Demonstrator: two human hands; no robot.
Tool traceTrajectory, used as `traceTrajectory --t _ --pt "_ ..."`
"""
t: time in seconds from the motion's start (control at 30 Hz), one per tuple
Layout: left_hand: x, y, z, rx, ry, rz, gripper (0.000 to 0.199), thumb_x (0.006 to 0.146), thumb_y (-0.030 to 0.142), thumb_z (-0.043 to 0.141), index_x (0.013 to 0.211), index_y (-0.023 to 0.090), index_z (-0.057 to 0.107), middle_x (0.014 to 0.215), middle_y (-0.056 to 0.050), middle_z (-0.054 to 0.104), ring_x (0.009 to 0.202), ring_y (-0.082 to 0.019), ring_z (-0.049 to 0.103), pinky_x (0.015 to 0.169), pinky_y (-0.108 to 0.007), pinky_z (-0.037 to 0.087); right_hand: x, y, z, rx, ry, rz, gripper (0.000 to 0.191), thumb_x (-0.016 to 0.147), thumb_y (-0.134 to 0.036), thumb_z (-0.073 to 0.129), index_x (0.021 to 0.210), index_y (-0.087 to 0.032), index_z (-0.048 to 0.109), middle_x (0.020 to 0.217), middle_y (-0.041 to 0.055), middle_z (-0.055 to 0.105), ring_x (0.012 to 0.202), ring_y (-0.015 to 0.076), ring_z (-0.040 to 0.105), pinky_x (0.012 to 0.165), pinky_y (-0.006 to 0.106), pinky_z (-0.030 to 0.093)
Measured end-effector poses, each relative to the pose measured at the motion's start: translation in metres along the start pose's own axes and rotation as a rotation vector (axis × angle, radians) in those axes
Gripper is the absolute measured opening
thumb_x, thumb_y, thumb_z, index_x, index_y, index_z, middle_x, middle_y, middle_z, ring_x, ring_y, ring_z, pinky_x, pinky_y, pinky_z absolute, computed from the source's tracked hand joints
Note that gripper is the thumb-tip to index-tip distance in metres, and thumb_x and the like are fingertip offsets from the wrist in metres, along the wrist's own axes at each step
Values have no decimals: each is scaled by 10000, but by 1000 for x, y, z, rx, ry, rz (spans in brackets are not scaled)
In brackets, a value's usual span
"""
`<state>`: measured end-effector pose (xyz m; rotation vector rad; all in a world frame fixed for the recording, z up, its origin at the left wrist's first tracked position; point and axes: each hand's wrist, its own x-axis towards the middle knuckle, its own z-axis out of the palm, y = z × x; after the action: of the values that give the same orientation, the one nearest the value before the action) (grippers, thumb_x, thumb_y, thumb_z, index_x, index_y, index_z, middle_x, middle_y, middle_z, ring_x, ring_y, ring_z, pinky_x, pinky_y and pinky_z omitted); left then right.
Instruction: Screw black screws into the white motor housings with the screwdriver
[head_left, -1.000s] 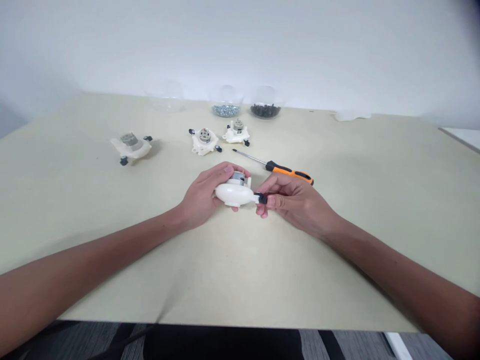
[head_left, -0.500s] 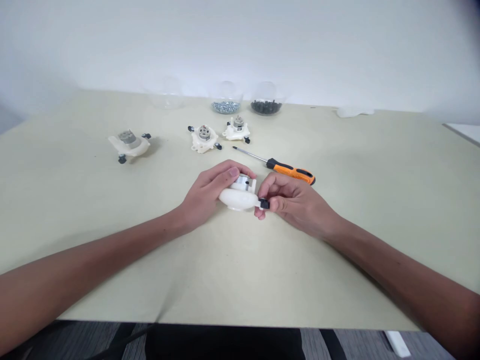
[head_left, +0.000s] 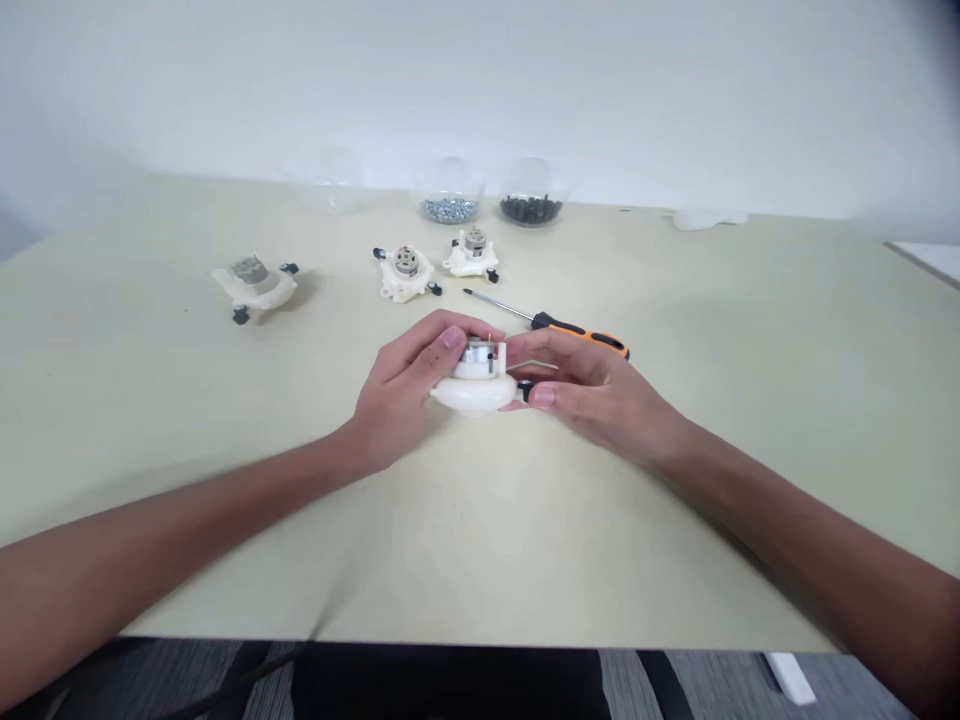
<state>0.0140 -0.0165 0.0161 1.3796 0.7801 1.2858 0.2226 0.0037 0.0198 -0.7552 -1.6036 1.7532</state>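
Head view, live: the left hand (head_left: 397, 390) and right hand (head_left: 592, 385) clasp a white plastic motor housing (head_left: 472, 393) at mid-tabletop (head_left: 750, 520), fingers (head_left: 450, 338) curled narrow from both sides to steady it; an orange-handled screwdriver (head_left: 577, 330) waits at one o'clock.

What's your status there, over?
Left hand, right hand holding white plastic housing with metal motor. Orange-handled screwdriver just beyond, untouched.

A rounded white plastic housing (head_left: 471, 394) is held between the left hand (head_left: 401, 385) and right hand (head_left: 592, 385), a silver motor (head_left: 478, 352) seated on top and a black foot (head_left: 526, 391) projecting at its right end.
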Motion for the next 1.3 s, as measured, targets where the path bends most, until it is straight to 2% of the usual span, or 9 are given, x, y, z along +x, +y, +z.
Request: traceTrajectory --t 0.17,0.37,0.5,0.63,0.77,0.97,1.13,1.3 --pt "1 -1 -2 -88 21 -60 279 943 380 496 963 192 701 851 -46 632 728 -149 571 585 -244 444 3 3 -2 123 -40 9 270 813 -186 682 1080 -192 642 1236 74 592 1083 178 603 919 335 525" --pt "-2 2 0 -155 -81 -121 304 955 360 456 947 166 690 860 -67 656 755 -177 614 620 -268 479 2 10 -2 77 -18 23 243 822 -202 679 1063 -204 640 982 27 653 896 121 639 810 268 542" --pt "-4 2 1 -117 -53 -94 305 947 380 466 942 171 688 854 -67 663 761 -182 619 642 -274 491 1 7 1 20 -33 15 337 827 -226 675 1155 -217 599 1146 56 627 1017 152 623 875 295 523" --pt "-4 3 0 -123 -62 -128 314 943 406 456 951 178 670 874 -82 677 784 -212 633 649 -310 502 1 4 2 98 -115 1 418 846 -216 646 1253 -259 561 1314 55 555 1185 191 556 965 351 492" --pt "-4 3 -2 -142 -69 -140 306 940 396 450 954 178 664 883 -91 688 771 -220 639 616 -320 498 2 7 1 177 -183 18 439 843 -214 649 1268 -276 561 1344 48 546 1226 206 536 993 388 472" --pt "-3 2 -2 -143 -47 -172 312 943 402 442 954 181 662 871 -84 693 717 -206 632 554 -313 483 2 9 0 178 -204 10 464 839 -195 655 1284 -275 551 1362 47 527 1232 195 530 1027 379 446" --pt "-3 5 1 -75 -26 -148 295 943 396 472 935 177 669 856 -68 691 691 -174 618 570 -286 485 2 9 1 162 -200 4 479 837 -225 661 1298 -254 532 1378 66 507 1230 213 527 1027 408 443" --pt "-1 5 2 -47 -11 -131 295 938 411 483 943 188 675 837 -62 684 732 -189 623 599 -291 495 2 10 -1 183 -181 4 485 839 -253 661 1305 -252 526 1376 82 508 1236 210 521 1023 394 440"
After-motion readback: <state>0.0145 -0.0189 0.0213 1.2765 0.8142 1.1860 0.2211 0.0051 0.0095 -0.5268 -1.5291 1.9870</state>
